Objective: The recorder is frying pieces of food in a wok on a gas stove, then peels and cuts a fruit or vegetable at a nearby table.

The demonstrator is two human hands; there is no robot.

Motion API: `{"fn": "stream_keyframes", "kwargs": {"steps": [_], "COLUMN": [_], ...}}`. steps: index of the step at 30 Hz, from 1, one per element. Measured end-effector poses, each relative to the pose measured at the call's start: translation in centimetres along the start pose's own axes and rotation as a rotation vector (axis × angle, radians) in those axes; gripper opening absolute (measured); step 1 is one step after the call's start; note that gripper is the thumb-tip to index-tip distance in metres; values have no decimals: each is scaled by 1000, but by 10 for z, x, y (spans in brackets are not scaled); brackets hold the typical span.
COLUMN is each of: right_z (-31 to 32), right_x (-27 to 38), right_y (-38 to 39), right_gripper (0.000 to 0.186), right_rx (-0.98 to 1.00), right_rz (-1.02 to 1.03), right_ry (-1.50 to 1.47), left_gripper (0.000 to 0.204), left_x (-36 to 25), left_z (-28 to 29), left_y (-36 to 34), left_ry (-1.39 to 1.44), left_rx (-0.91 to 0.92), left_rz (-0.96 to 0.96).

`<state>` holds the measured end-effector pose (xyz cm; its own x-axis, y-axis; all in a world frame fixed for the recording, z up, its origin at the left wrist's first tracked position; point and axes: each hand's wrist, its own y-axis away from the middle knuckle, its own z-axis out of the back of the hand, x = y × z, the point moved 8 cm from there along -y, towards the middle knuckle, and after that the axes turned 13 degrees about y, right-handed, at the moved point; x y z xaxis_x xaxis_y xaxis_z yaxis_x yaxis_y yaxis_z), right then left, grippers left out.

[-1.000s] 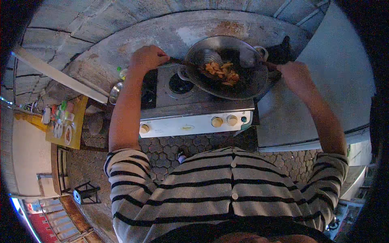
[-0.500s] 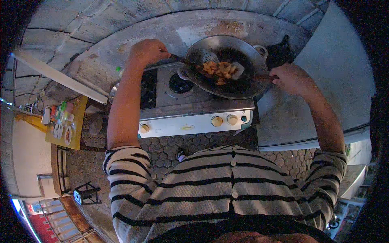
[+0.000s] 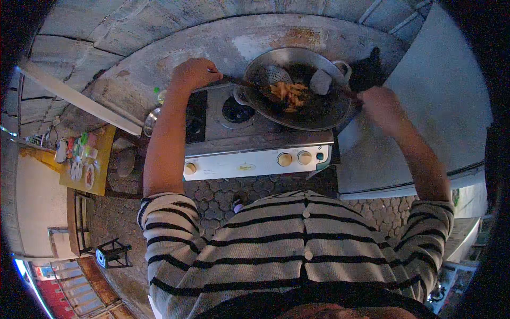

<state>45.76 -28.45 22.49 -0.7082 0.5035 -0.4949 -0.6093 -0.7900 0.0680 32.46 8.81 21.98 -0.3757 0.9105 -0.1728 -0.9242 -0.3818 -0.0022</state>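
Dark steel describes the wok [image 3: 300,87], which sits tilted above the right burner of the white two-burner gas stove [image 3: 255,135], its rim lifted toward the person. Against the frame half a second earlier, the wok sits much as before, the left hand [image 3: 194,74] has shifted only slightly along the stove's back left, and the perforated skimmer [image 3: 273,77] it holds now reaches further into the pan, its round head resting against the left inner wall. The left grip is clamped on the skimmer's long handle. The right hand [image 3: 380,103] remains at the wok's right side, and its grip is closed on the dark handle there, with a black cloth [image 3: 366,69] showing just behind it. Orange-yellow strips of food [image 3: 287,93] lie gathered in the middle of the wok, touching the skimmer's edge, more bunched than in the earlier frame. A pale flat piece [image 3: 320,82] lies just right of them against the dark oily base. The left burner [image 3: 236,111] stands uncovered beside the wok. Three knobs show along the stove's front panel. The stove rests on a grey stone worktop [image 3: 159,58] with a curved edge. A small metal bowl [image 3: 151,121] sits on it to the left of the stove.
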Motion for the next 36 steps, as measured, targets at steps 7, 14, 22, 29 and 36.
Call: {"fn": "stream_keyframes", "kwargs": {"steps": [7, 14, 22, 29, 36], "right_z": [14, 49, 3, 3, 53], "right_x": [4, -23, 4, -15, -13], "right_y": [4, 29, 16, 25, 26], "right_gripper": [25, 28, 19, 18, 22], "right_rx": [-27, -194, 132, 24, -73], "right_rz": [17, -12, 112, 83, 91], "right_ry": [-70, -130, -54, -319, -271], "left_gripper": [38, 41, 39, 48, 51], "left_x": [-8, -13, -8, 5, 14], "left_z": [4, -12, -12, -17, -27], "left_y": [8, 3, -6, -14, -18], "left_ry": [60, -72, -77, 8, -25], "left_rx": [-13, 56, -43, -56, -55], "left_rz": [-33, -70, 13, -85, -84]}}
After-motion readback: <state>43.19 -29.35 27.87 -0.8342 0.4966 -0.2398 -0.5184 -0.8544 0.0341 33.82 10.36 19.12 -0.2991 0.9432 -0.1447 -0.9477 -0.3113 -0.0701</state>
